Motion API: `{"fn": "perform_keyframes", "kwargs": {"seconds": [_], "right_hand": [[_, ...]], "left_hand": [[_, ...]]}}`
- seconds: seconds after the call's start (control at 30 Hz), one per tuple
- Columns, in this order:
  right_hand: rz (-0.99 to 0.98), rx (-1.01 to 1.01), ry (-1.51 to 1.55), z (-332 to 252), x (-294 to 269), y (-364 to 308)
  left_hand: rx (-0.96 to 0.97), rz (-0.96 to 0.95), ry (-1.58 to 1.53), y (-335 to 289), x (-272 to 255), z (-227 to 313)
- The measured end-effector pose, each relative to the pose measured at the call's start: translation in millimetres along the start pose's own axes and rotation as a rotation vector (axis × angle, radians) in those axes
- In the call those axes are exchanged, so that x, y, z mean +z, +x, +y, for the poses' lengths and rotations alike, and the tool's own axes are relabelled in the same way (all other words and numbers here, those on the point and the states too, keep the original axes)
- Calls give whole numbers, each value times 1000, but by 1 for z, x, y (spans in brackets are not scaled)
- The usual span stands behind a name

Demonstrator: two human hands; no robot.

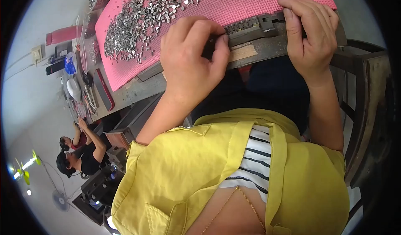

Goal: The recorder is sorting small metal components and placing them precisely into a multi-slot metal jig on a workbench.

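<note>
A long dark metal jig, with a row of slots and a raised block near its right end, lies along the near edge of the table. My left hand closes round its left end, thumb and forefinger pinched there and hiding that end. At the opposite end, my right hand grips the jig between thumb and curled forefinger. Whether a tiny part sits in either pinch cannot be seen. Beyond my left hand, many small shiny metal pieces are heaped and scattered over a pink textured mat.
Clear plastic containers line the mat's left side. Further left are a dark red case, a white computer mouse and a blue item. A wooden chair stands at right. Two people sit at lower left.
</note>
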State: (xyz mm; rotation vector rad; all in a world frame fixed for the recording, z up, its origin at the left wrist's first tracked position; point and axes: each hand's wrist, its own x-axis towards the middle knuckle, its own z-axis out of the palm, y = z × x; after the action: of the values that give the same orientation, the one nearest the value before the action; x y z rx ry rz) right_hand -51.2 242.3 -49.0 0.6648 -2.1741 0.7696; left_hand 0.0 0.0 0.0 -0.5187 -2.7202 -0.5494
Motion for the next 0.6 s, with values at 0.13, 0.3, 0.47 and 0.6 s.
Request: {"fn": "perform_keyframes", "kwargs": {"seconds": [0.13, 0.3, 0.47, 0.6], "right_hand": [[-16, -22, 30, -2, -4, 3], [-212, -24, 150, -10, -18, 22], [-357, -124, 155, -13, -22, 33], [-346, -74, 232, -13, -21, 25]], "left_hand": [[-23, 66, -199, -5, -5, -4], [-3, 152, -212, -38, -20, -29], [-37, 159, -126, -56, -33, -37], [52, 251, -199, -61, -27, -40]]}}
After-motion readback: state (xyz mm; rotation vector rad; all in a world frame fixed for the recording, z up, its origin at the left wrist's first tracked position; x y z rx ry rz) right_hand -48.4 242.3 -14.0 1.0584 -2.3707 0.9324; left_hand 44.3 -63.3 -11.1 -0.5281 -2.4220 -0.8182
